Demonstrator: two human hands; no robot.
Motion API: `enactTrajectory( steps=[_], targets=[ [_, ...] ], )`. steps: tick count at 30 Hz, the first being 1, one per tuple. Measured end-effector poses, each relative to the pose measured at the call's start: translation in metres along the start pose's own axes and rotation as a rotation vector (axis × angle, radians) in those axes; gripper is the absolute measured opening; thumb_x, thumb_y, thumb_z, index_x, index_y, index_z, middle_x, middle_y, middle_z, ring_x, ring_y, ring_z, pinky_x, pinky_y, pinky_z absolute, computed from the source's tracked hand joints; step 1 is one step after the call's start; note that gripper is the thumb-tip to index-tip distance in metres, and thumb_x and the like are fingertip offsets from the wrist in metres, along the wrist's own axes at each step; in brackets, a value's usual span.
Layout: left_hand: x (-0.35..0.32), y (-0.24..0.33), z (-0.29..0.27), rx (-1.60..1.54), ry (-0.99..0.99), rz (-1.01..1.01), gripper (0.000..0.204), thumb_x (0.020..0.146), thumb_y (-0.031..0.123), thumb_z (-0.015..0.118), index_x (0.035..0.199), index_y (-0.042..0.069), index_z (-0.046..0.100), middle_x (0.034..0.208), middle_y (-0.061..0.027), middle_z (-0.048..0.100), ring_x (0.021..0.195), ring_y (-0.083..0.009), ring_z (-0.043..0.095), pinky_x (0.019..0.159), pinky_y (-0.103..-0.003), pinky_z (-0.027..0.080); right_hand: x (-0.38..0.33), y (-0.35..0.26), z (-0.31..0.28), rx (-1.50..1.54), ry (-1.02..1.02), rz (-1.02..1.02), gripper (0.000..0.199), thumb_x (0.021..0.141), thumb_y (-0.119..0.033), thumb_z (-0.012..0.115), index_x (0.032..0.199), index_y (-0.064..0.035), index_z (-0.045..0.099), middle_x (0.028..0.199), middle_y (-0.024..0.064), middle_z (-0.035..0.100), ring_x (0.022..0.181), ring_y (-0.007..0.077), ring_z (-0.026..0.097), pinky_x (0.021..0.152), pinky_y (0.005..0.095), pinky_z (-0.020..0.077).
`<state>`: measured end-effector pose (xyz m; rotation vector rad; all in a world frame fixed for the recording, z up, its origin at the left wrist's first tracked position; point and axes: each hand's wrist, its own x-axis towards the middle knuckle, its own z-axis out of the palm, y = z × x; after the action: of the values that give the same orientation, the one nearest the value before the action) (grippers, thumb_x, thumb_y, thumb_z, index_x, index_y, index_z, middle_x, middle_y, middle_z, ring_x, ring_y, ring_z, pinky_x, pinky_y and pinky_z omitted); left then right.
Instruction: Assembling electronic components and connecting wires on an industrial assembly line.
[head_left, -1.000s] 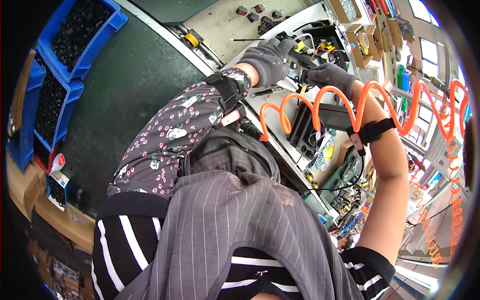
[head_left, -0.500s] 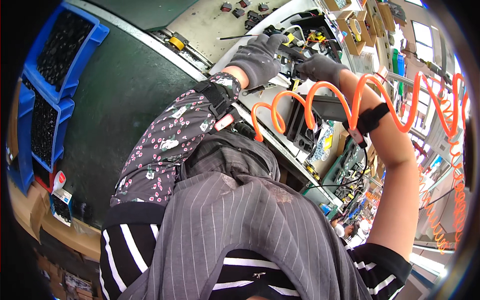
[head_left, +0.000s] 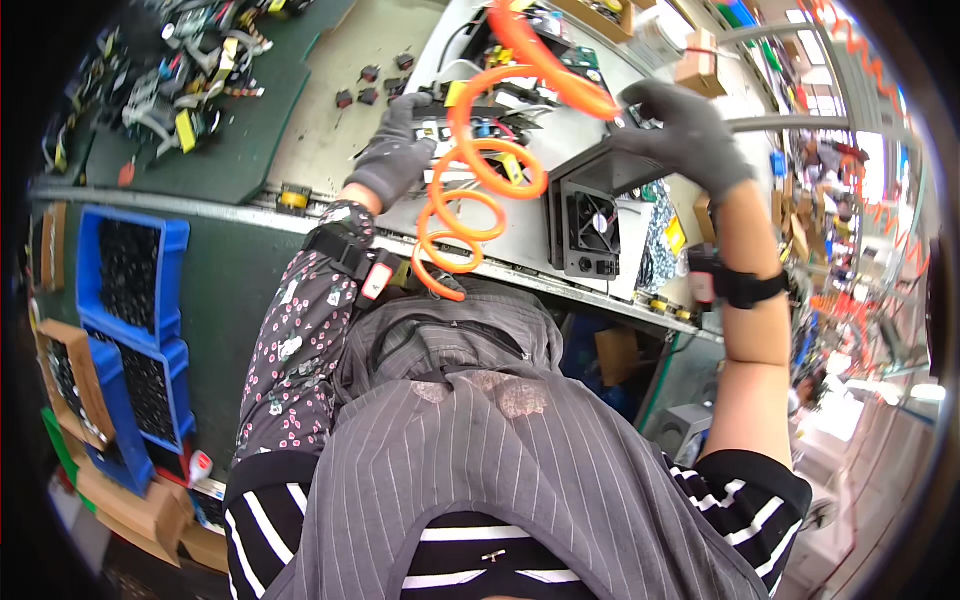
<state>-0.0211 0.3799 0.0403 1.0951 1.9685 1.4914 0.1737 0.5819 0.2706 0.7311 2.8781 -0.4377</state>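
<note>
My left hand (head_left: 393, 158), in a grey glove, grips the left end of a dark assembly with wires and yellow labels (head_left: 495, 122), which lies on the light bench. Loops of an orange coiled hose (head_left: 468, 237) hang in front and hide part of it. My right hand (head_left: 690, 138), gloved too, is raised above a black housing (head_left: 570, 262) with a round fan (head_left: 594, 222). Its fingers and thumb curl round the hose where the orange tube ends from sight. Whether a tool sits in that palm is hidden.
Several small dark switches (head_left: 370, 74) lie left of the assembly. Farther left, cable parts (head_left: 190, 90) are heaped on a green mat. Blue bins of black parts (head_left: 182, 275) stand beside me. A metal rail (head_left: 235, 208) runs along the bench edge. An open carton (head_left: 700, 68) is at the back right.
My right hand has left the assembly, moving right and up to the orange hose, which has swung left. My left hand stays at the assembly. The view has turned, bringing in the cable heap.
</note>
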Motion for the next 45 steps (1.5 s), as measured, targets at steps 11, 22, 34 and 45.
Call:
enactTrajectory(
  steps=[11,22,34,45],
  targets=[
    [-0.005,0.009,-0.026,-0.035,-0.006,-0.057,0.057,0.073,0.007,0.056,0.124,0.013,0.035,0.113,-0.0186,0.048,0.105,-0.0321,0.047,0.091,-0.038,0.039,-0.040,0.092,0.038,0.164,-0.069,0.026,0.056,0.064,-0.010,0.071,0.118,-0.0077,0.056,0.095,0.0127,0.066,0.083,0.0206,0.063,0.079,0.0302,0.0488],
    [-0.005,0.018,-0.024,-0.062,-0.029,-0.128,0.057,0.072,0.003,0.054,0.125,0.012,0.034,0.110,-0.0164,0.049,0.099,-0.0277,0.050,0.086,-0.035,0.042,-0.095,0.137,0.031,0.122,-0.184,0.299,0.024,0.069,-0.011,0.066,0.088,0.0029,0.065,0.069,0.0166,0.063,0.060,0.0183,0.060,0.061,0.0314,0.0482],
    [-0.005,0.026,-0.029,-0.082,-0.092,-0.153,0.059,0.071,-0.001,0.051,0.126,0.012,0.033,0.107,-0.0139,0.051,0.093,-0.0229,0.053,0.081,-0.031,0.044,-0.121,0.167,0.011,0.194,-0.073,0.317,0.054,0.064,0.000,0.066,0.117,0.0002,0.055,0.103,0.0165,0.063,0.091,0.0175,0.061,0.081,0.0292,0.0472],
    [-0.019,0.033,-0.020,-0.090,-0.167,-0.209,0.060,0.071,-0.005,0.048,0.127,0.012,0.033,0.104,-0.0116,0.053,0.088,-0.0186,0.055,0.077,-0.028,0.047,0.046,-0.003,0.074,-0.009,0.387,-0.245,0.062,0.070,-0.028,0.067,0.125,-0.0091,0.046,0.119,0.0124,0.052,0.112,0.0305,0.047,0.095,0.0412,0.0369]
  ],
)
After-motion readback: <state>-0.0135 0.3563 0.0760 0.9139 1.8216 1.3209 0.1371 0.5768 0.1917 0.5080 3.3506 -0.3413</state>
